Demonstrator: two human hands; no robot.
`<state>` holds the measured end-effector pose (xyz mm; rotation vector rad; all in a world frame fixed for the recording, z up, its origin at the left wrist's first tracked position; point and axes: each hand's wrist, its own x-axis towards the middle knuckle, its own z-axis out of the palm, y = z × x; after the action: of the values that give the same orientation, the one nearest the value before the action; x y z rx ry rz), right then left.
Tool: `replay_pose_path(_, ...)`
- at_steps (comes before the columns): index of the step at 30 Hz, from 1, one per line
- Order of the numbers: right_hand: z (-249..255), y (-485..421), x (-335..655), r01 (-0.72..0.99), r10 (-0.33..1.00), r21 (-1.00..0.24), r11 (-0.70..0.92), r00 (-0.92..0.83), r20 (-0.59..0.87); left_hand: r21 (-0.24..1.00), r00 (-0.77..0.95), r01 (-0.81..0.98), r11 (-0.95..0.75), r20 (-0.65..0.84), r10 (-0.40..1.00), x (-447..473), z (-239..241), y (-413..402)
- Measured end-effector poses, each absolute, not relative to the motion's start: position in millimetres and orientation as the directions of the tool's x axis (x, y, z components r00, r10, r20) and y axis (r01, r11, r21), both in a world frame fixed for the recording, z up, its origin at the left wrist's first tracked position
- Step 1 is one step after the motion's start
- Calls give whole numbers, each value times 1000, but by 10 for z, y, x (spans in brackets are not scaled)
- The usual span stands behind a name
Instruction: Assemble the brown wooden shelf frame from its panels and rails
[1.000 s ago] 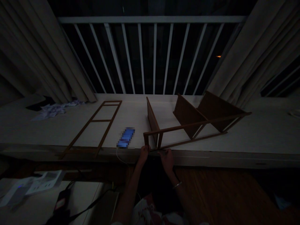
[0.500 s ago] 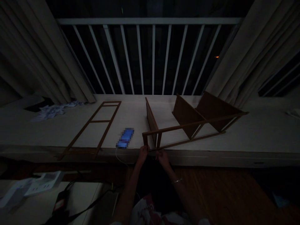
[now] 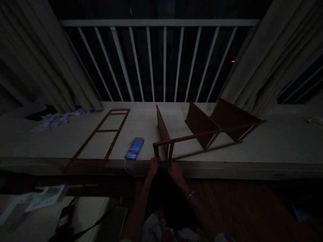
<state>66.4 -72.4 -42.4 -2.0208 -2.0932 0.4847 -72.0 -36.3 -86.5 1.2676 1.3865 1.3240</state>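
A dark wooden rack (image 3: 202,129) lies on its side on a pale ledge (image 3: 264,148), its ladder-like side frame facing me and three shelf boards behind it. My left hand (image 3: 153,166) is closed on the near bottom corner of that frame. My right hand (image 3: 174,169), a bangle on its wrist, pinches the lower rail just to the right of the left hand. The scene is very dim, so the fingertips are hard to make out.
A second loose ladder-shaped wooden frame (image 3: 99,136) lies flat on the ledge to the left. A lit phone (image 3: 135,148) with a cable lies between the frames. White railing (image 3: 161,60) and curtains stand behind. Papers (image 3: 37,198) and cables lie on a low surface at lower left.
My right hand slid left along the lower rail, closer to my left hand. The rack and left hand have stayed in place.
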Motion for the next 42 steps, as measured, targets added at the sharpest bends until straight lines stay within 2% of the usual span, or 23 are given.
replay_pose_path(5, -358, -704, 650, 938, 987, -344, 50, -99, -128, 991, -161, 125, -53, 73, 984, -728, -859, -370)
replay_pose_path(10, -412, -708, 658, 930, 990, -364, 50, -95, -106, 990, -152, 129, -64, 84, 985, -727, -859, -379)
replay_pose_path(13, -479, -708, 668, 908, 993, -419, 18, -67, -102, 989, -150, 132, -65, 85, 985, -723, -860, -379)
replay_pose_path(15, -530, -688, 679, 865, 994, -503, -7, -51, -101, 989, -148, 133, -66, 86, 985, -721, -858, -377)
replay_pose_path(17, -587, -651, 690, 751, 990, -658, -63, -34, -134, 988, -147, 134, -72, 92, 985, -720, -853, -376)
replay_pose_path(19, -649, -606, 695, 532, 976, -832, -159, -44, -215, 988, -143, 135, -80, 100, 985, -721, -849, -378)
replay_pose_path(22, -741, -552, 680, 245, 949, -932, -267, -104, -299, 987, -138, 136, -88, 106, 985, -722, -853, -379)
replay_pose_path(27, -845, -548, 637, 29, 935, -941, -337, -108, -339, 988, -145, 136, -80, 99, 984, -723, -887, -366)
replay_pose_path(33, -849, -555, 621, -194, 898, -877, -439, -137, -418, 989, -151, 131, -64, 84, 985, -723, -896, -349)
replay_pose_path(42, -901, -540, 614, -314, 850, -792, -524, -128, -511, 990, -147, 125, -71, 89, 985, -718, -895, -354)
